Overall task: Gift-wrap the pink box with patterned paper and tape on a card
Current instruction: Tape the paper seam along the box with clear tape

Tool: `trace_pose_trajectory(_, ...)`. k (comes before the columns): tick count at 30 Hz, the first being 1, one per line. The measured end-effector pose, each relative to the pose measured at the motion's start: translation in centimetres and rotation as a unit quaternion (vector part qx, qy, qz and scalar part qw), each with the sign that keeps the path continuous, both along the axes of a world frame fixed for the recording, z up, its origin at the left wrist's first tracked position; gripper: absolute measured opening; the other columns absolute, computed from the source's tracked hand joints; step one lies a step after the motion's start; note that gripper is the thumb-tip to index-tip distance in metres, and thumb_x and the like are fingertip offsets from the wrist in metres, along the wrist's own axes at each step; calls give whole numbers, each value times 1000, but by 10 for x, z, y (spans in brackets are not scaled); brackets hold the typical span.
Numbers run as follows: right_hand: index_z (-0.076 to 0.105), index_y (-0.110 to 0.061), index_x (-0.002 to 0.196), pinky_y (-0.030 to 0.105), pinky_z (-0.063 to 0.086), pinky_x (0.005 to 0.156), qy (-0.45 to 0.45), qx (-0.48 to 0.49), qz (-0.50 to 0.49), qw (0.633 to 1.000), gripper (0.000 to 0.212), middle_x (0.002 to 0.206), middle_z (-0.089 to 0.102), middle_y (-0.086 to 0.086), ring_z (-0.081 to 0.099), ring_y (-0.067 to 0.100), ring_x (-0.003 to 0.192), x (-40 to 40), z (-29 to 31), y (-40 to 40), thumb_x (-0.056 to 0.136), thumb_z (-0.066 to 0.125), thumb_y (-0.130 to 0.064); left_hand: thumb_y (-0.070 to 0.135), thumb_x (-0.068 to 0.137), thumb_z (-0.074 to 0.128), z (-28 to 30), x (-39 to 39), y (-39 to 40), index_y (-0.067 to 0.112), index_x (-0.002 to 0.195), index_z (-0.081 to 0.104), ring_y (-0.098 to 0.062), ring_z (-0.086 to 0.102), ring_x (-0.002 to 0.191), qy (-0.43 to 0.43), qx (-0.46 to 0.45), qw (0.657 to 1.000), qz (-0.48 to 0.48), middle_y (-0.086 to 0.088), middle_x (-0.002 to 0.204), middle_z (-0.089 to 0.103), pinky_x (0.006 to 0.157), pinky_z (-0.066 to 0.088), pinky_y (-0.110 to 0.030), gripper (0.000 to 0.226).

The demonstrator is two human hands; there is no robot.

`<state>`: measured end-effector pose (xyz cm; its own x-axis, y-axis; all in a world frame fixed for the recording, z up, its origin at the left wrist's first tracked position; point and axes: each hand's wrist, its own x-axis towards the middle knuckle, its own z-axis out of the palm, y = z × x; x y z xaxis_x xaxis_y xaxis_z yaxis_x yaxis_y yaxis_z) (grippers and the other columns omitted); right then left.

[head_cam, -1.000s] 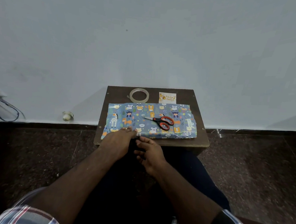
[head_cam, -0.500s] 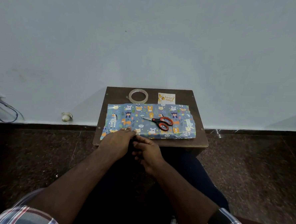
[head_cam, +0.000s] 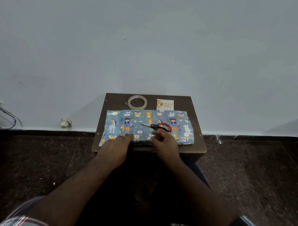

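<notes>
I judge the step in hand to be smoothing and creasing the patterned paper [head_cam: 149, 125] along the near edge of the small table [head_cam: 193, 143]. To do it well I would keep my left hand [head_cam: 115, 150] flat as an anchor, its straight fingers pressing the paper near the near-left corner, and run my right hand [head_cam: 165, 145] outward along the fold. That hand's fingers look curled at the paper's near edge, but blur means I cannot tell whether they pinch it. The paper is blue with cartoon animals and covers most of the table; no pink box shows. Scissors [head_cam: 158, 126] lie on it. The tape roll [head_cam: 137, 102] and card [head_cam: 164, 104] sit by the far edge.
</notes>
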<state>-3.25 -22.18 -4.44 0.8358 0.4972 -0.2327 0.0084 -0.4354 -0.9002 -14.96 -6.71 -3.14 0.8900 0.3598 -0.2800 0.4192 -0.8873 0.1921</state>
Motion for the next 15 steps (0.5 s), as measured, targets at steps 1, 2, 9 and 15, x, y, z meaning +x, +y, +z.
trace_pose_trajectory(1,66,-19,121,23,55,76,-67,-36,-3,997,26,105,69,-6,65,7,88,12,3,-1,95,64,-15,14,101,46,1,0,0,26,158,24,-26,44,141,0,2,1000,-1,-5,162,34,107,42,-44,63)
trace_pose_trajectory(2,66,-19,122,27,56,81,-118,-65,-1,991,28,107,69,-5,65,9,93,24,5,0,94,64,-16,12,100,46,3,1,-1,26,158,23,-26,41,143,4,6,1000,-4,-4,164,31,109,40,-44,64)
trace_pose_trajectory(9,47,-22,141,50,38,106,-286,-306,176,891,56,144,52,3,43,29,133,59,8,22,93,60,-46,12,98,49,6,7,-4,26,157,28,-22,41,144,4,33,999,-4,0,164,32,110,41,-41,64)
trace_pose_trajectory(15,60,-22,125,50,39,100,-332,-363,188,850,32,123,63,5,52,29,119,68,15,35,98,51,-37,8,95,48,-2,8,0,24,152,41,-25,50,134,-68,-9,996,52,-2,151,50,104,44,-40,59)
